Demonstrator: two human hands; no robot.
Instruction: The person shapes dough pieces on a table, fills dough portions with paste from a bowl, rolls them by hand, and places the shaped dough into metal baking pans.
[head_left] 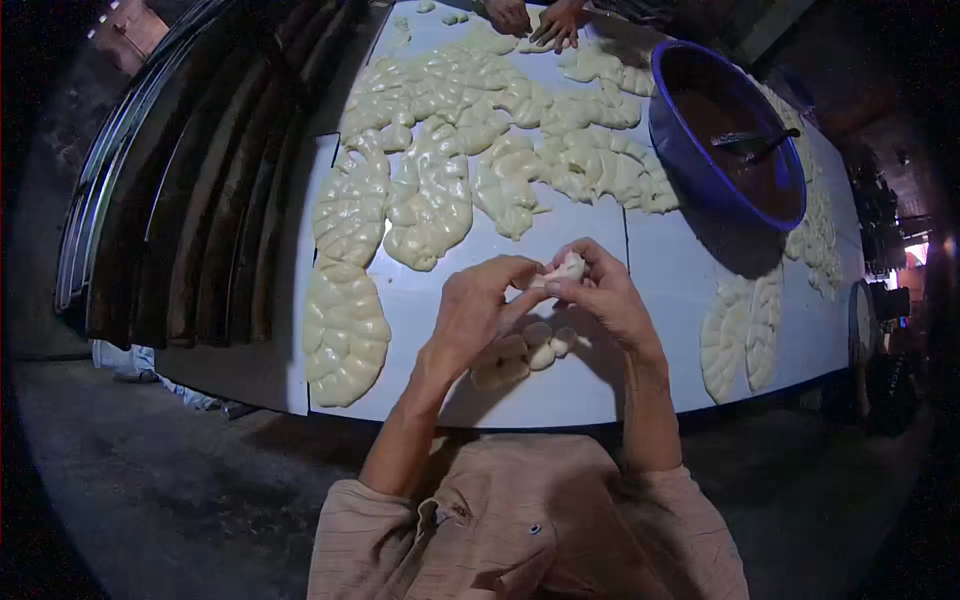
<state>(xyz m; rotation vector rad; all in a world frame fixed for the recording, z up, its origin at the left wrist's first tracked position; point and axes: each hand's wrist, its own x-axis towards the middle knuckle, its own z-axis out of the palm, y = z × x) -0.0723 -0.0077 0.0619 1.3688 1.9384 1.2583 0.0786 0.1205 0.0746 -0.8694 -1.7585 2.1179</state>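
My left hand [486,300] and my right hand [607,300] meet above the near middle of the table, fingers pinching one small piece of pale dough [571,268] between them. A pinkish patch shows at the dough's left side, partly hidden by my fingers. Below my hands, several small dough pieces [540,350] lie close together on the table surface. Flattened, joined dough pieces [345,335] spread in shiny sheets to the left and farther away.
The white table [420,330] also bears a blue basin [790,215] of brownish paste with a dark-handled tool [750,142] in it. More dough [740,335] lies at right. Another person's hands [550,25] work at the far edge. Dark boards [200,200] stand left.
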